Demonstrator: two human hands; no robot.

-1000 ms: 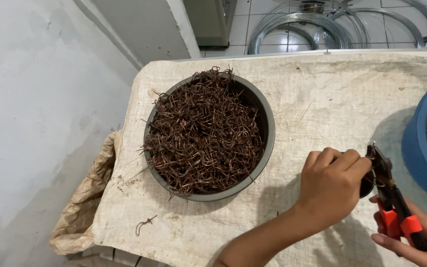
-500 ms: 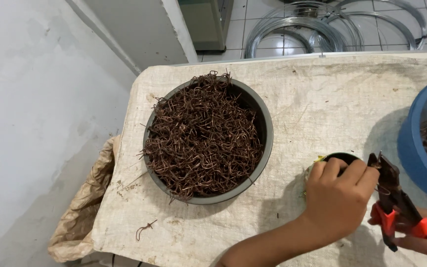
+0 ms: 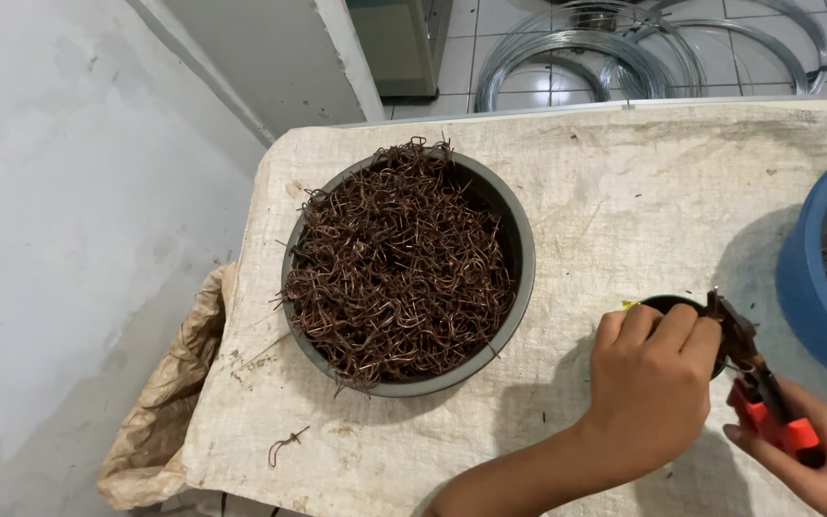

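My left hand (image 3: 656, 383) rests on the cloth-covered table, its fingers curled over a small dark round cup (image 3: 681, 308) with a yellow bit at its edge. My right hand (image 3: 820, 460) at the lower right grips red-handled pliers (image 3: 758, 388), whose dark jaws point up toward the cup beside my left fingers. A large grey bowl (image 3: 521, 239) heaped with bent copper-brown wire pieces (image 3: 399, 263) stands to the left of my hands, apart from them.
A blue basin (image 3: 815, 287) holding more wire pieces sits at the right edge. The table is covered with pale woven cloth (image 3: 643, 172). One loose wire piece (image 3: 287, 444) lies near the front left. Wire coils (image 3: 576, 57) lie on the tiled floor beyond; a sack (image 3: 160, 421) hangs at left.
My left hand slid forward and opened over the small dark cup, which came into sight. The pliers in my right hand tilted and shifted slightly right.
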